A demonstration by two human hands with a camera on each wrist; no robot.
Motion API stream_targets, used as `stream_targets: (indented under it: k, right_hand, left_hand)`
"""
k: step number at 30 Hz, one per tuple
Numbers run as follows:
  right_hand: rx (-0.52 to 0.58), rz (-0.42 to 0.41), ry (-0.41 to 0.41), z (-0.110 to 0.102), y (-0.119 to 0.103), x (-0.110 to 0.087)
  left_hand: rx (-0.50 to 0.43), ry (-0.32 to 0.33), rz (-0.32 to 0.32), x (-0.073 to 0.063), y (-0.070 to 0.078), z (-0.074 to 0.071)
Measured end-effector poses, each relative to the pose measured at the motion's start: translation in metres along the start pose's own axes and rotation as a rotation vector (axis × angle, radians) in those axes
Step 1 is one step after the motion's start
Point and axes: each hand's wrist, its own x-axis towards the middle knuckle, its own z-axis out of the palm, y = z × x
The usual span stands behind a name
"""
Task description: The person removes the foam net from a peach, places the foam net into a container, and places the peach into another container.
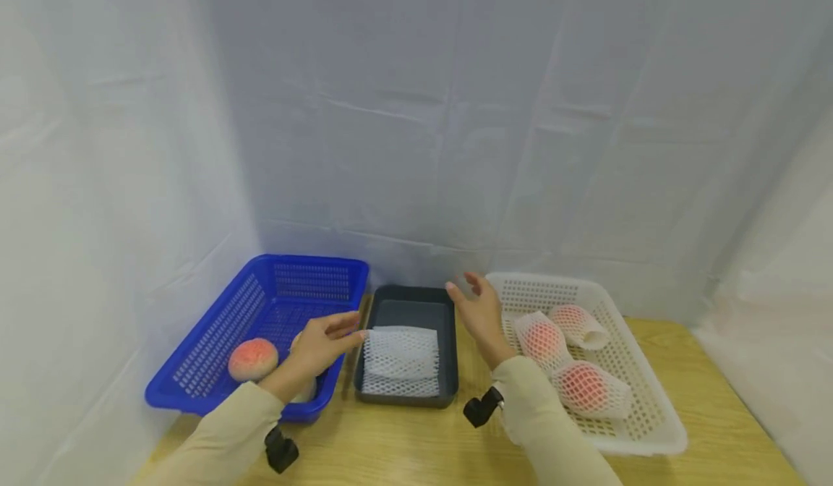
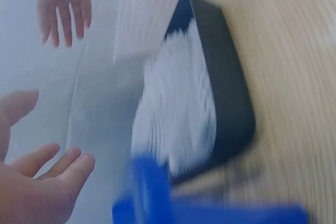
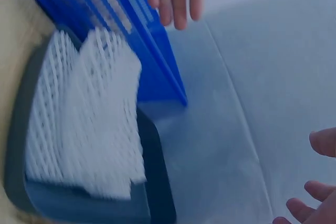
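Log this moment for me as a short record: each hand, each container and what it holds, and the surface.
left hand: holds nothing, fingers extended, raised near the tray
right hand: holds nothing, raised between tray and white basket in the head view
blue basket: one bare peach-like fruit plainly visible; more partly hidden behind the left arm
dark tray: white foam nets, count unclear
white basket: three net-wrapped fruits
surface: wood-grain table

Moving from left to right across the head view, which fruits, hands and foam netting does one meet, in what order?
Uncovered pink fruit in the blue basket, left hand, white foam netting in the dark tray, right hand, three net-wrapped fruits in the white basket.
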Motion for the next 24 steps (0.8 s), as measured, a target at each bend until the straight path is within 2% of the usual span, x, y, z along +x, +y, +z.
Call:
stream_targets:
  k: [4, 6, 11, 16, 20, 24]
  right_hand:
    - [-0.028, 0.037, -0.032, -0.028, 0.005, 0.014]
    - [-0.055, 0.055, -0.046, -0.041, 0.01, 0.021]
    - [-0.104, 0.065, -0.038, -0.071, 0.024, 0.031]
    - [-0.198, 0.064, -0.04, -0.097, 0.044, 0.036]
    - [-0.271, 0.067, -0.072, -0.112, 0.063, 0.036]
    - [-0.321, 0.094, -0.116, -0.118, 0.086, 0.031]
  left_hand:
    - [-0.071, -0.08, -0.006, -0.002, 0.006, 0.028]
    - [-0.099, -0.123, 0.014, -0.002, 0.008, 0.042]
    - [-0.189, -0.22, 0.011, -0.004, 0.011, 0.078]
    - [-0.248, -0.276, -0.024, -0.005, 0.012, 0.115]
    - [-0.287, -0.287, -0.026, -0.007, 0.013, 0.142]
    - [-0.4, -0.309, -0.056, -0.01, 0.009, 0.164]
